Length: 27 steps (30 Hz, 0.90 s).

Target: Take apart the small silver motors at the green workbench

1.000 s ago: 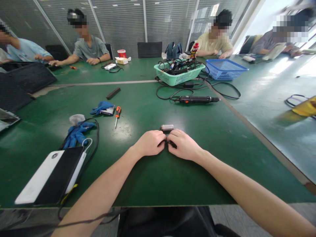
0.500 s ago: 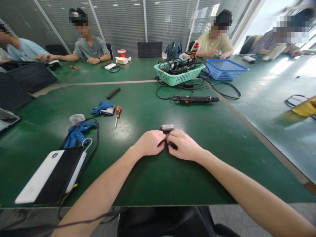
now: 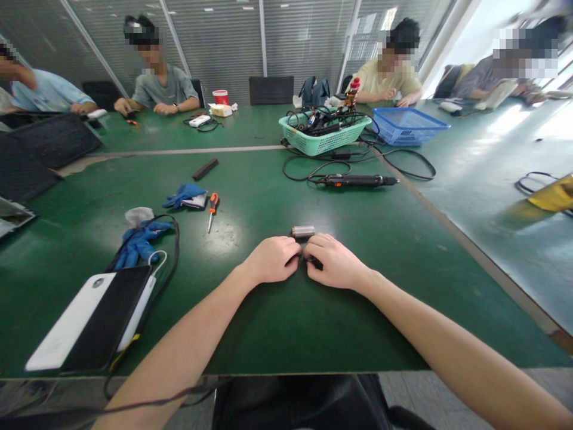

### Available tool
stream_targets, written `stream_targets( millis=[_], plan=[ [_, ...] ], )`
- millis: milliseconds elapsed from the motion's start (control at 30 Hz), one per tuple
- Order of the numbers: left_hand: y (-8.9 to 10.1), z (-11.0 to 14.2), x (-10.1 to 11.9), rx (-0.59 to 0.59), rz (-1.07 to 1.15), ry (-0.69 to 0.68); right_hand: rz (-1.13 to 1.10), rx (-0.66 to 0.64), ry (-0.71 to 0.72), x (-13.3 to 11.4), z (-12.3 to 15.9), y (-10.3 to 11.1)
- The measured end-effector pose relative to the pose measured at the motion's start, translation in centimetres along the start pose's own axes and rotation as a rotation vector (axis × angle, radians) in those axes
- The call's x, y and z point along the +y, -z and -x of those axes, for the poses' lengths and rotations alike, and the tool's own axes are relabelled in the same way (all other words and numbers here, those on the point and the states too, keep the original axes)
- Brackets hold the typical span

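Observation:
My left hand [image 3: 278, 259] rests on the green table with its fingers curled inward. Facing it, my right hand [image 3: 333, 261] is curled too, its fingertips a narrow gap from the left ones. Something dark shows under the right fingers, but I cannot make out what either hand holds. Just beyond the fingertips lies a small silvery cylinder [image 3: 303, 232], on its side like a battery.
Left are a white-and-black device [image 3: 89, 322] with a cable, a blue glove [image 3: 141, 243], another blue glove [image 3: 185, 194] and an orange-handled screwdriver [image 3: 213, 210]. Further off are a black electric screwdriver [image 3: 358, 181], a green basket [image 3: 322, 143] and a blue basket [image 3: 409, 134]. Several people sit around.
My right hand has shifted very slightly right, widening the gap between my hands a little. Across the table, a co-worker has drawn an outstretched arm back toward a small orange item.

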<state>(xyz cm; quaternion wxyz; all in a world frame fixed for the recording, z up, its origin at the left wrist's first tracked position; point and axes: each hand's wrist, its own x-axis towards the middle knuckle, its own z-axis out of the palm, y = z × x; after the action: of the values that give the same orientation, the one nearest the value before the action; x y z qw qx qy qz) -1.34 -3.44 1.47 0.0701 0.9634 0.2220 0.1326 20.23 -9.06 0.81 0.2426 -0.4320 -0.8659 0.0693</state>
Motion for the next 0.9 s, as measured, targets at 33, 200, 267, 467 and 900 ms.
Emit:
stream_targets(
  millis=[33,200,267,467,900],
  plan=[
    [0.0,0.0,0.0,-0.001,0.003,0.002,0.001,-0.006,-0.001,0.2,0.0,0.1],
    [0.2,0.0,0.1,-0.01,0.008,0.007,-0.005,-0.018,0.001,1.4,0.2,0.8],
    [0.2,0.0,0.1,-0.009,0.008,0.004,-0.006,-0.015,0.009,1.7,0.2,0.9],
    [0.2,0.0,0.1,-0.002,0.009,0.004,0.009,-0.023,0.017,2.8,0.2,1.3],
    [0.0,0.2,-0.3,0.002,-0.003,0.004,0.399,0.111,-0.96,18.7,9.8,9.1]
  ],
)
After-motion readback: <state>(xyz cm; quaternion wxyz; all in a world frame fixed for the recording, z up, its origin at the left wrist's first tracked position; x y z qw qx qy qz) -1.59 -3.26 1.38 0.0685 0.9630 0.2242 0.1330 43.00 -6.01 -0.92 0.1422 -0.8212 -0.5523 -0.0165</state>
